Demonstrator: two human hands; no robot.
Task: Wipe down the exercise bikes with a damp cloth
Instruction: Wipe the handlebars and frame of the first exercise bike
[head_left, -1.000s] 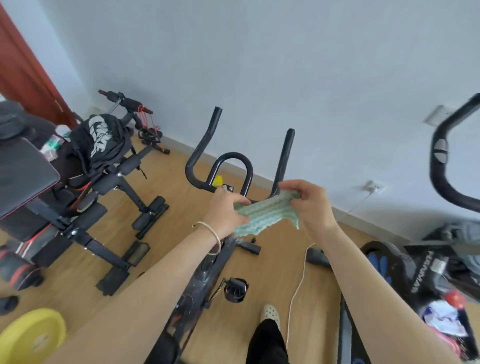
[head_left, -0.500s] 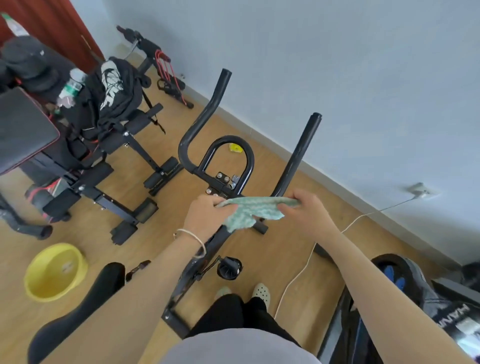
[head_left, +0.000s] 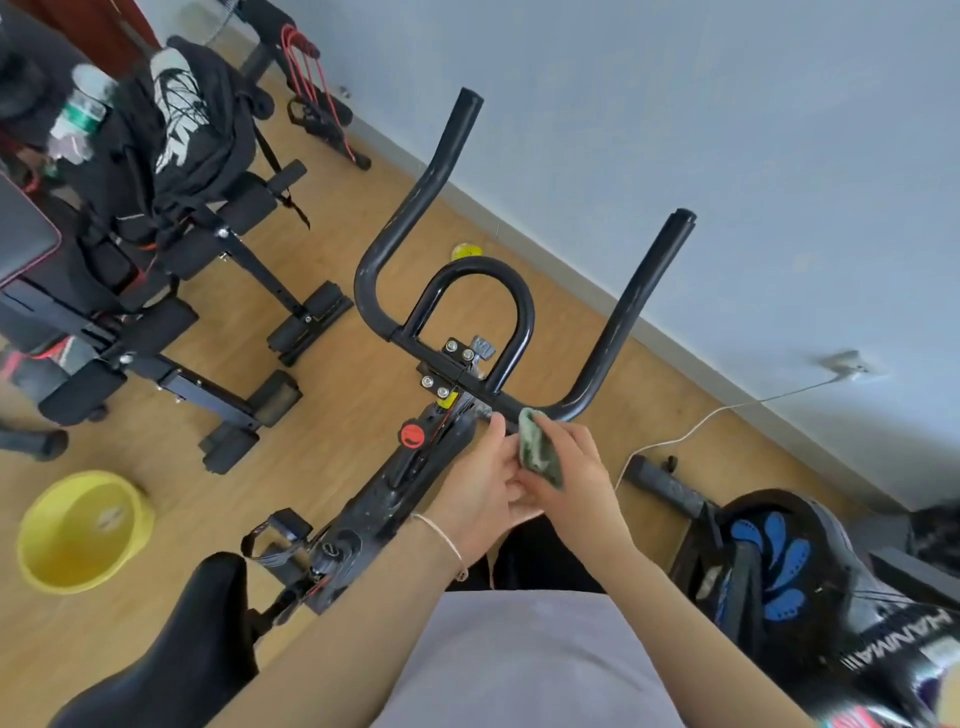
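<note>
Both hands bunch up the green cloth (head_left: 540, 451) — right hand (head_left: 576, 480) gripping it, left hand (head_left: 480, 483) pinching its edge; yellow basin (head_left: 78, 530) on the floor looks empty.

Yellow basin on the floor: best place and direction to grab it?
Take the yellow basin by its rim, coming from above. It stands upright and open-topped on the wood floor, with bare floor around it, so the thin rim edge is free to pinch. A two-handed grip on opposite rim sides would likely keep it level.
</note>
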